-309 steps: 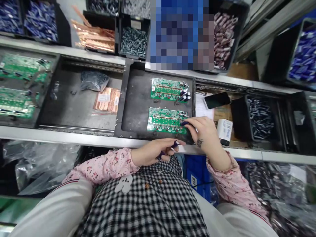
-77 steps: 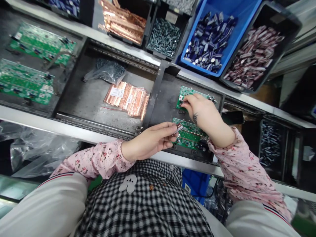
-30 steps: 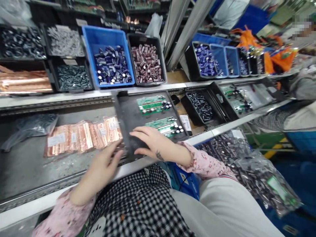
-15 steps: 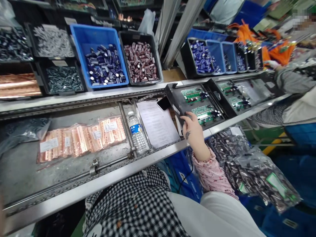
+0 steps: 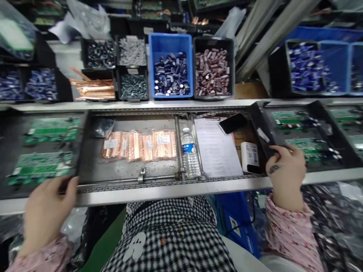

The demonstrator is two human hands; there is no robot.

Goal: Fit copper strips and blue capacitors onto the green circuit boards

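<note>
At the lower left, my left hand (image 5: 51, 207) grips the near right corner of a black tray (image 5: 81, 151) that carries two green circuit boards (image 5: 53, 130). On the right, my right hand (image 5: 286, 175) has its fingers bent over the near left edge of another black tray (image 5: 262, 130), also with green circuit boards (image 5: 306, 149) in it. Between the trays lie bagged copper strips (image 5: 136, 145), a water bottle (image 5: 189, 153), a printed sheet (image 5: 219, 147), a black phone (image 5: 233, 123) and a white box (image 5: 250, 156).
Behind the line stand a blue bin (image 5: 170, 66) of blue capacitors, a black bin (image 5: 213, 68) of brownish ones and smaller bins of parts. A metal post (image 5: 263, 41) slants up at the right. A metal rail (image 5: 170, 192) runs along the front edge.
The view has swung left and levelled. My left hand and the left tray have come into view. My right hand stays at the right tray's edge, and the white box beside it now shows fully.
</note>
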